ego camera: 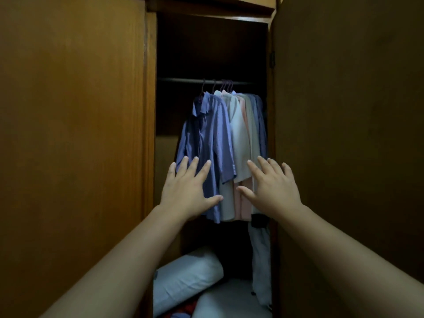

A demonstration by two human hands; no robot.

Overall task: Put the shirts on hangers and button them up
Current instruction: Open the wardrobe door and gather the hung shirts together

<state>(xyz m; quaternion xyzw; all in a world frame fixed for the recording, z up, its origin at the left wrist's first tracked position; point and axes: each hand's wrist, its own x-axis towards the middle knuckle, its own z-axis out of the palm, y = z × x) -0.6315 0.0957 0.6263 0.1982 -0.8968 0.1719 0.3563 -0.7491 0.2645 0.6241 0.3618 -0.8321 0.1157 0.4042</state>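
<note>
As both hands, left (185, 191) & right (273, 187), are spread w/ fingers open, nothing gripped, shirts (220, 145) could be knocked off hangers (220, 84).

Left hand (187, 187) and right hand (271, 185), fingers spread, reach toward seemingly buttoned shirts (220, 138) on hangers (223, 86)

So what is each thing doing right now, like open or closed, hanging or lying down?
Wardrobe door: open.
Blue shirt: hanging on a hanger at the front of the row.
Other shirts: hanging bunched on the rail.
Left hand: open, fingers spread, holding nothing.
Right hand: open, fingers spread, holding nothing.
Pillow: lying on the wardrobe floor.
</note>
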